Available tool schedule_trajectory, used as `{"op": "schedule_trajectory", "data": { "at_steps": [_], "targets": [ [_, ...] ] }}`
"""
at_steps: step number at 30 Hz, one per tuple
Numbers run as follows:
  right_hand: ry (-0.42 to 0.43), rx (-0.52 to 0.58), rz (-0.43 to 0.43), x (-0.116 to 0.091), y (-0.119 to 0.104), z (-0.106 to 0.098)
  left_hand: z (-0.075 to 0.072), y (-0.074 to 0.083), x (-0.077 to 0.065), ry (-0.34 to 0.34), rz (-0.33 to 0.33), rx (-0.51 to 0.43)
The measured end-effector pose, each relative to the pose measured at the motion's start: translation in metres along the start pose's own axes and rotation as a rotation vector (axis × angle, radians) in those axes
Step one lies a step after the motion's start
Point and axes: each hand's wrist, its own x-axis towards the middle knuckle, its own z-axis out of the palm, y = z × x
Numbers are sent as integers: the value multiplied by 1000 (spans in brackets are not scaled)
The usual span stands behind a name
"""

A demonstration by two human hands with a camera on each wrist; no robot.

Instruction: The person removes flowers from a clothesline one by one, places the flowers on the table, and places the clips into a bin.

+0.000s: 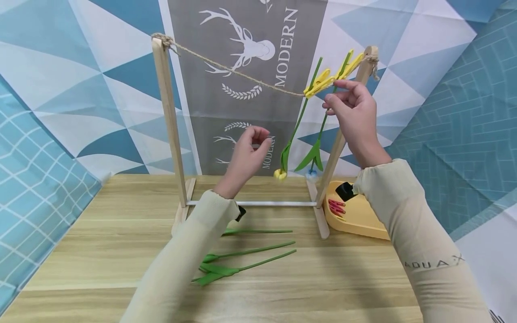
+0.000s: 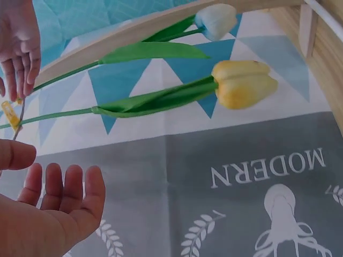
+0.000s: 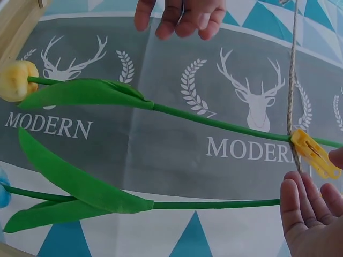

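A twine line [image 1: 238, 73] runs between two wooden posts. Near its right end, yellow clothespins [image 1: 319, 84] clip two artificial tulips by their stems, heads hanging down. One is the yellow tulip [image 2: 244, 84]; the other is the pale blue tulip [image 2: 216, 21], nearer the right post. My right hand [image 1: 355, 107] is beside the clothespins and the blue tulip's stem, thumb and fingers apart; in the right wrist view its fingers [image 3: 303, 206] reach up by the twine. My left hand [image 1: 250, 150] is below the line, loosely curled, holding nothing.
Several green-stemmed flowers [image 1: 258, 267] lie on the wooden table [image 1: 101, 251], their heads hidden by my left sleeve. An orange tray [image 1: 363, 226] with pink clothespins [image 1: 336, 207] stands right of the rack. A white bar [image 1: 258, 203] joins the feet of the posts [image 1: 167, 103].
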Motion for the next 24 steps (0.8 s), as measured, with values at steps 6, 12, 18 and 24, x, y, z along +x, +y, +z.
{"op": "schedule_trajectory", "data": {
  "at_steps": [6,12,18,24],
  "targets": [
    [-17,-7,-6,6,-5,1,10,6,10,-4,-11,-3],
    [-62,-12,4,10,-16,0,17,10,19,0,-11,-6],
    [-108,-92,54,12,-24,-2,24,9,28,13,-14,-34],
    [-146,-134,99,15,-29,-3,27,10,31,-11,-17,-44]
  ]
}}
